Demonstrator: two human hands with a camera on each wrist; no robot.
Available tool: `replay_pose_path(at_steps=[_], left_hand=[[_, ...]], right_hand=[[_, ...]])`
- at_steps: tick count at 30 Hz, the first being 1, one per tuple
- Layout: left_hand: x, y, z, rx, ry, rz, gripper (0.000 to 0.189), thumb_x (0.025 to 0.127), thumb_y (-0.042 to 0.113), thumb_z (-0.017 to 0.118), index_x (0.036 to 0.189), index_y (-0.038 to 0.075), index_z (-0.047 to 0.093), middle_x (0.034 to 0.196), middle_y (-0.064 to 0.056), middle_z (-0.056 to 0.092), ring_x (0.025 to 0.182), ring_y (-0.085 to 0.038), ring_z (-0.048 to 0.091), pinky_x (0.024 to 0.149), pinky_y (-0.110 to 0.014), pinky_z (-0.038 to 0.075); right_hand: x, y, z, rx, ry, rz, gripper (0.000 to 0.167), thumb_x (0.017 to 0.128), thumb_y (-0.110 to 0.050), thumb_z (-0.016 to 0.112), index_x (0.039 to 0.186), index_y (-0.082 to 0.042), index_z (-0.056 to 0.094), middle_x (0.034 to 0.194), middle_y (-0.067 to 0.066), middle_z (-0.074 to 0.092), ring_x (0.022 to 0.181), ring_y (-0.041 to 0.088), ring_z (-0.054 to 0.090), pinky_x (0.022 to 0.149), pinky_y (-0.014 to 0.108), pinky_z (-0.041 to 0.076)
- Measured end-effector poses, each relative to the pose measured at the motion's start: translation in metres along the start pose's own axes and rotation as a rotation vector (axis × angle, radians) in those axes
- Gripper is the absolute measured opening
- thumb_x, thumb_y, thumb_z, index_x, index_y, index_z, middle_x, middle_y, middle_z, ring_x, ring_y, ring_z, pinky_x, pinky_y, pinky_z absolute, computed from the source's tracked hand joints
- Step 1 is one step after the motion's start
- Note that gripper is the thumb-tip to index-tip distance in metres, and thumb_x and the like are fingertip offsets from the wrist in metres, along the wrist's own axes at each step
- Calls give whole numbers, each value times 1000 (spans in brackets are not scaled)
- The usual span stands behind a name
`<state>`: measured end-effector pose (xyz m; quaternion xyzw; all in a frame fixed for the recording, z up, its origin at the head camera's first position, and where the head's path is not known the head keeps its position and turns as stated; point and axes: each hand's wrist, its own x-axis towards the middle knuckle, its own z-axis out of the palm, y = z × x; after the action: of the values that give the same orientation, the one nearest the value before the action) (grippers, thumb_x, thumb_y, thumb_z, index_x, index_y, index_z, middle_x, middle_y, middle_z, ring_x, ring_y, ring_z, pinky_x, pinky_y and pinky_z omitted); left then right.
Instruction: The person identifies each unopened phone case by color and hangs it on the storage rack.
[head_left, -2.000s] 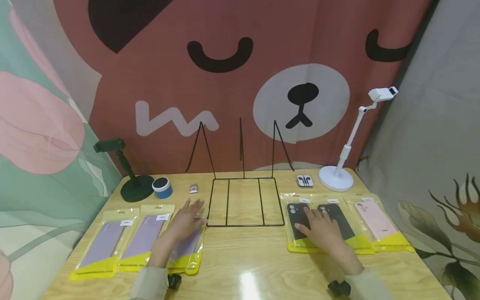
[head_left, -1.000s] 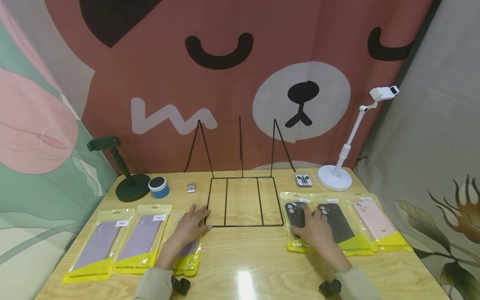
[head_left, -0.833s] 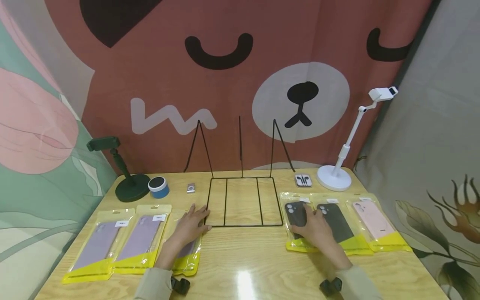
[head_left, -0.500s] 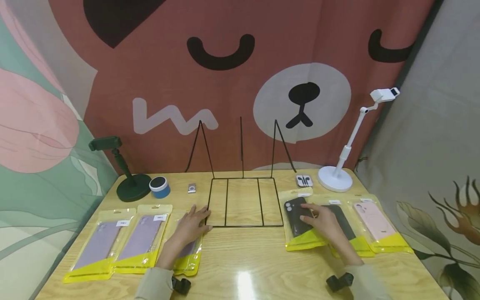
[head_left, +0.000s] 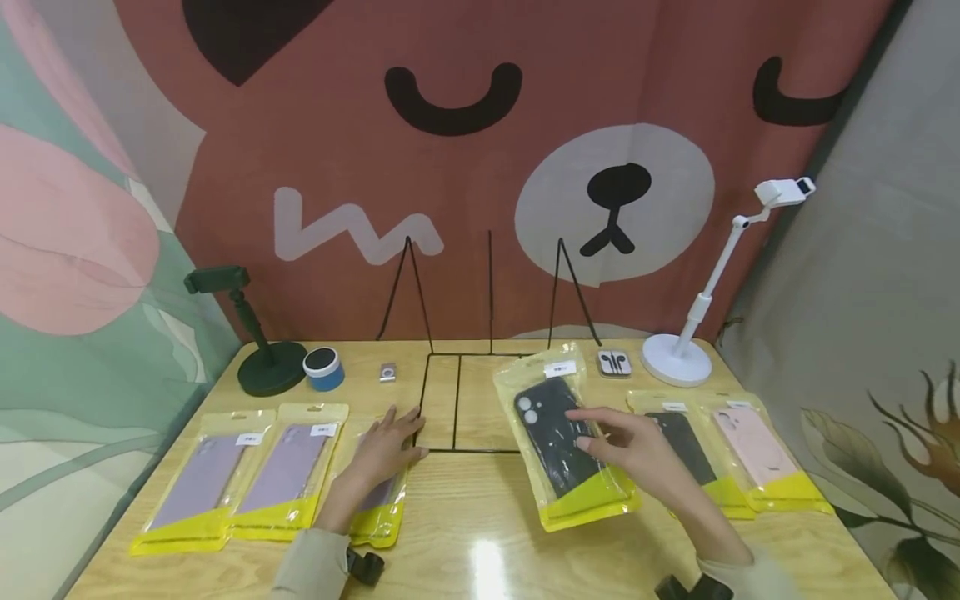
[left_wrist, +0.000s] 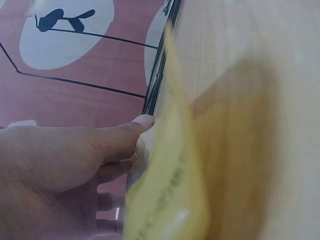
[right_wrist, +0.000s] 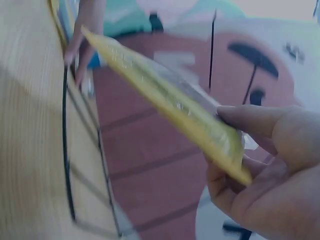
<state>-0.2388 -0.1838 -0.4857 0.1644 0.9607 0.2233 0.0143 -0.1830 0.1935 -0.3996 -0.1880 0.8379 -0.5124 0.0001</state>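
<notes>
My right hand [head_left: 637,446] pinches the right edge of a bagged black phone case [head_left: 555,433], thumb on its front. The bag is tilted and raised above the table, over the right part of the black wire rack [head_left: 454,400]. In the right wrist view the bag [right_wrist: 170,107] shows edge-on, with several fingers curled behind it. My left hand [head_left: 378,450] rests at the rack's front left corner, over a bagged purple phone case [head_left: 378,496] that it partly hides. In the left wrist view the thumb of the left hand [left_wrist: 60,165] lies straight beside the rack's wire.
Two more bagged purple cases [head_left: 288,475] lie at left. At right lie another bagged black case [head_left: 686,446] and a bagged pink case [head_left: 757,446]. Behind stand a dark green stand [head_left: 273,367], a blue jar [head_left: 324,371], a small clip player [head_left: 387,372], boxed earphones [head_left: 613,363] and a white stand [head_left: 677,360].
My right hand has taken hold of the nearest bagged black case, lifted it and carried it left toward the rack. The left hand slid slightly right to the rack's corner, then stayed there.
</notes>
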Motion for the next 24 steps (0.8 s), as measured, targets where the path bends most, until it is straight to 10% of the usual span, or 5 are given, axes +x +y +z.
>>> replay_pose_path(at_steps=[10,24], left_hand=[[2,0,2,29,-23,-7,52,90,28,67,135,3,55,148,-13,42,138,-49,25,108,-66,22],[3,-4,3,19,-24,-17,53,90,29,68,135,5,55,149,-12,42,138,-49,25,109,-65,21]], right_hand=[[2,-56,41,57,75,-336,35,86,-9,72,120,-17,69,104,-4,66,92,13,59,77,26,52],[37,-70,52,26,200,-271,33,86,-2,70,119,-6,68,107,5,67,78,15,51,66,24,48]])
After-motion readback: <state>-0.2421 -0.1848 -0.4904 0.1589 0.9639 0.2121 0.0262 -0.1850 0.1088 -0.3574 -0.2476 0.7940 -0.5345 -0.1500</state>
